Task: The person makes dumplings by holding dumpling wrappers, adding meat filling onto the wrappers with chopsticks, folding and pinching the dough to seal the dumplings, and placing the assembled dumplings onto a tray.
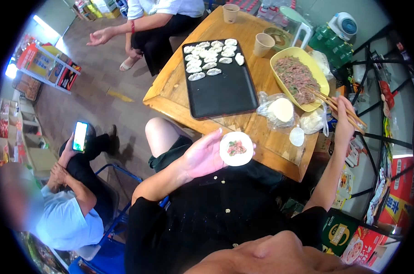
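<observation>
A round white wrapper (236, 149) with a small heap of meat filling on it lies on the fingers of my left hand (206, 155), palm up in front of my body. My right hand (345, 119) grips a pair of wooden chopsticks (331, 101), their tips in the meat filling (294, 75) inside the yellow bowl (323, 80). Several shaped dumplings (209, 60) sit at the far end of the black tray (223, 93). A stack of wrappers (280, 110) rests in plastic near the bowl, with one loose wrapper (297, 136) at the table's right edge.
Two paper cups (264, 44) and a clear pitcher (293, 25) stand on the far part of the wooden table (168, 86). At the left, a seated person (70, 210) holds a lit phone (80, 136). Another seated person (145, 27) is beyond the table. Shelves line the right.
</observation>
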Motion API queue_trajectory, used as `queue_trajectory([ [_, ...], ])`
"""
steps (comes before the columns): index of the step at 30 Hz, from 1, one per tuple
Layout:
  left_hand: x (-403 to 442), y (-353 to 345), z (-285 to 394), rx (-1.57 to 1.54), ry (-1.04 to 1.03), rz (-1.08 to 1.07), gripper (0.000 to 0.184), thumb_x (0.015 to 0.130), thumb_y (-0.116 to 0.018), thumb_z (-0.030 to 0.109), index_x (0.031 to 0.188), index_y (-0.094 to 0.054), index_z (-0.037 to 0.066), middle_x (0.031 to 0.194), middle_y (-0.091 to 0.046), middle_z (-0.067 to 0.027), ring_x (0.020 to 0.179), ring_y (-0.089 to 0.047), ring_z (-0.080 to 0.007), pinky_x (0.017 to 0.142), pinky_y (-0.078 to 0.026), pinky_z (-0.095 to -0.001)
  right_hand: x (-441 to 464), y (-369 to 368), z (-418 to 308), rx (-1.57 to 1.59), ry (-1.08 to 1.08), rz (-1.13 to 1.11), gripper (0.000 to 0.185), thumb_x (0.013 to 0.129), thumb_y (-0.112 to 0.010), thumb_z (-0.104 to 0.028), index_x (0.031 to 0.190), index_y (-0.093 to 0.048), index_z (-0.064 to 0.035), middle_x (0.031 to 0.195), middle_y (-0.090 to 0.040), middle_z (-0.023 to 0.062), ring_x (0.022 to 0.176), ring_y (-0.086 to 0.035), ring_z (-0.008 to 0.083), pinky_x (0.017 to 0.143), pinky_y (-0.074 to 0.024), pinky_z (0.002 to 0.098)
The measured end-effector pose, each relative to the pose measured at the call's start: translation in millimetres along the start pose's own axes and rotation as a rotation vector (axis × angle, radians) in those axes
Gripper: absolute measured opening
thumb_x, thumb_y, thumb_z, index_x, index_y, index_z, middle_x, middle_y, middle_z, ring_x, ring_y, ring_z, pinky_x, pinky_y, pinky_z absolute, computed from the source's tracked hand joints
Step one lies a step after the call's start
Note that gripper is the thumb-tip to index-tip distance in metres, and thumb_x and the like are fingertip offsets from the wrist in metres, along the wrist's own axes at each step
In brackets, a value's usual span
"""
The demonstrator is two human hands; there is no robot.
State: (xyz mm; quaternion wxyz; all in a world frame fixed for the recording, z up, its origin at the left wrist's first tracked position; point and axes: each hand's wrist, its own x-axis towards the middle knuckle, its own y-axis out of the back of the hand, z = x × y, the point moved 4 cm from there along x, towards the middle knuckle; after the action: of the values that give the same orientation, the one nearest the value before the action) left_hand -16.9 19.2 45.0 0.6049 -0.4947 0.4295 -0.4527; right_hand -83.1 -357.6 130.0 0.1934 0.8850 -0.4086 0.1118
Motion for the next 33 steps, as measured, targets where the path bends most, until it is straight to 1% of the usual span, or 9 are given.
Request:
queue_trajectory([
  [9,-8.0,-7.3,-0.5,0.117,-0.118,0.042,0.067,0.104,-0.030,0.044,0.149,-0.026,-0.006,0.152,-0.032,-0.0265,0.141,-0.035,-0.0389,0.119,-0.024,-0.0435,44.5,-49.7,110.8,-0.071,-0.147,-0.166,0.029,0.095,-0.064,-0.019,0.114,-0.065,0.0033,0.103,-0.068,0.0089,0.090,-0.065,0.0144,0.077,-0.0539,0.0265],
  [14,-18.8,-1.1,1.8,0.138,-0.215,0.018,0.061,0.104,-0.036,0.039,0.143,-0.036,-0.007,0.146,-0.043,-0.0230,0.134,-0.046,-0.0333,0.116,-0.032,-0.0425,-13.3,-33.0,1.9,-1.117,-0.110,-0.280,0.040,0.089,-0.063,-0.034,0.104,-0.069,0.0024,0.088,-0.071,0.0183,0.078,-0.067,0.0281,0.072,-0.0498,0.0350],
  [16,-18.4,0.7,1.1,0.155,-0.219,-0.009,0.061,0.104,-0.036,0.040,0.143,-0.036,-0.007,0.146,-0.044,-0.0225,0.133,-0.047,-0.0337,0.115,-0.033,-0.0429,-54.5,-33.2,-9.1,-0.830,-0.146,-0.328,0.038,0.092,-0.061,-0.033,0.104,-0.069,0.0023,0.089,-0.070,0.0205,0.082,-0.067,0.0267,0.075,-0.0498,0.0370],
  [18,-11.9,-0.2,-2.6,0.182,-0.191,-0.041,0.061,0.104,-0.036,0.040,0.144,-0.035,-0.006,0.145,-0.045,-0.0214,0.132,-0.049,-0.0344,0.115,-0.034,-0.0436,-97.1,-59.2,15.3,-0.325,-0.260,-0.561,0.033,0.096,-0.058,-0.030,0.112,-0.068,-0.0020,0.097,-0.070,0.0075,0.086,-0.064,0.0175,0.075,-0.0499,0.0310],
  [20,0.3,4.1,-11.4,0.197,-0.157,-0.027,0.059,0.105,-0.035,0.040,0.144,-0.035,-0.005,0.143,-0.047,-0.0194,0.130,-0.050,-0.0343,0.113,-0.037,-0.0431,-145.5,-108.0,10.2,0.177,-0.483,-0.872,0.052,0.102,-0.042,-0.049,0.128,-0.058,-0.0067,0.109,-0.065,0.0055,0.096,-0.062,0.0151,0.083,-0.0498,0.0270],
  [23,21.2,17.3,-26.2,0.406,-0.107,0.023,0.064,0.103,-0.039,0.045,0.148,-0.031,0.001,0.146,-0.044,-0.0156,0.132,-0.049,-0.0307,0.111,-0.039,-0.0409,-195.5,-160.5,28.9,0.958,-1.110,-0.708,0.084,0.097,-0.024,-0.069,0.135,-0.046,0.0026,0.132,-0.056,0.0198,0.122,-0.055,0.0297,0.104,-0.0456,0.0438],
  [25,35.1,34.3,-30.1,0.497,-0.134,0.021,0.063,0.103,-0.043,0.043,0.150,-0.030,0.003,0.146,-0.043,-0.0124,0.132,-0.048,-0.0253,0.110,-0.039,-0.0385,-202.3,-175.6,29.4,1.240,-1.195,-0.731,0.088,0.096,-0.023,-0.071,0.142,-0.037,0.0021,0.140,-0.048,0.0269,0.131,-0.047,0.0372,0.113,-0.0349,0.0503],
  [29,40.5,45.1,-14.9,1.199,-0.192,0.154,0.078,0.100,-0.051,0.045,0.154,-0.017,0.000,0.154,-0.031,-0.0185,0.141,-0.033,-0.0284,0.115,-0.027,-0.0381,-207.2,-175.9,41.5,1.234,-1.321,-0.655,0.088,0.096,-0.024,-0.071,0.139,-0.042,0.0034,0.136,-0.052,0.0206,0.127,-0.051,0.0331,0.109,-0.0400,0.0479],
  [33,29.5,14.1,12.1,1.747,-0.042,0.204,0.073,0.100,-0.046,0.046,0.150,-0.026,-0.002,0.133,-0.052,-0.0309,0.123,-0.054,-0.0373,0.104,-0.041,-0.0389,-201.8,-178.0,34.2,1.399,-1.399,-0.772,0.086,0.098,-0.025,-0.068,0.142,-0.037,0.0050,0.140,-0.047,0.0206,0.132,-0.045,0.0324,0.113,-0.0334,0.0509],
])
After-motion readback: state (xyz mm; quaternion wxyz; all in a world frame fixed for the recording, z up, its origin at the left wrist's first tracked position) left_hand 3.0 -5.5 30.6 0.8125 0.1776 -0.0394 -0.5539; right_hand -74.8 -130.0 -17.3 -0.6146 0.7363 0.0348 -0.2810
